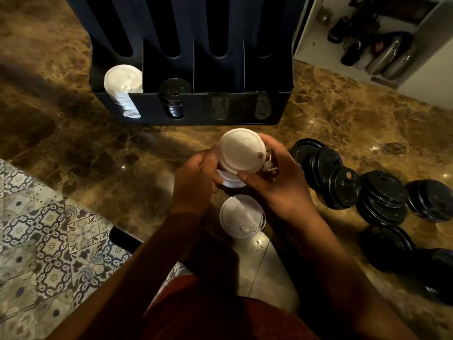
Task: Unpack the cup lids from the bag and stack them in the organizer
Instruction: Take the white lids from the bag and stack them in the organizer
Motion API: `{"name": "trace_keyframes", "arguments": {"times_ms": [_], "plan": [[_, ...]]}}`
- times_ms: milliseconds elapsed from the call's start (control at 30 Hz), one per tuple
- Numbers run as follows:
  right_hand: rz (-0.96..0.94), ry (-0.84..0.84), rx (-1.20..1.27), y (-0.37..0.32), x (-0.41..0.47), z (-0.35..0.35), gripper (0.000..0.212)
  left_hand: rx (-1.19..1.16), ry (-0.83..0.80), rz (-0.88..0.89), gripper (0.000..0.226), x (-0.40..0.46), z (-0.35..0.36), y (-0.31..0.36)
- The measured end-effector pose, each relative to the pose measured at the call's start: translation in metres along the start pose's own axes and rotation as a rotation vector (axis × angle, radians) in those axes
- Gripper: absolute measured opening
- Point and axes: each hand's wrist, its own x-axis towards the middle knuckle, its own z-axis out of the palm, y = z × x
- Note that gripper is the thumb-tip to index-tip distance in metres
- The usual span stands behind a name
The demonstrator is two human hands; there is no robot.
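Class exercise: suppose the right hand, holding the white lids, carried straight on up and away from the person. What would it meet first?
Probably the black organizer, at its front wall near the two empty right-hand slots. The right hand has only bare countertop before it, though depth is uncertain.

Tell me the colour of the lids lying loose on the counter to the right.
Black, seen in the head view.

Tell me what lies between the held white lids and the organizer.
In the head view, only bare marble counter lies between the white lids, held by both hands, and the organizer.
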Motion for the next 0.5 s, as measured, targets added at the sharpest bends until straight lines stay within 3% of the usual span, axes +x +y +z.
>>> {"name": "trace_keyframes", "arguments": {"times_ms": [100, 200, 367, 500], "plan": [[0.039, -0.17, -0.051, 0.001, 0.009, -0.013, 0.07, 0.047, -0.032, -0.003, 0.051, 0.01, -0.011, -0.003], [0.012, -0.285, -0.123, 0.002, 0.018, -0.02, 0.069, 0.035, -0.08, 0.075, 0.025, 0.02, -0.021, -0.003], [-0.087, -0.281, -0.354, 0.005, 0.032, -0.024, 0.077, 0.019, -0.271, 0.136, 0.028, 0.026, -0.026, -0.002], [-0.153, -0.23, -0.524, 0.014, 0.033, -0.021, 0.071, 0.0, -0.176, 0.06, 0.031, 0.019, -0.016, -0.012]]}}
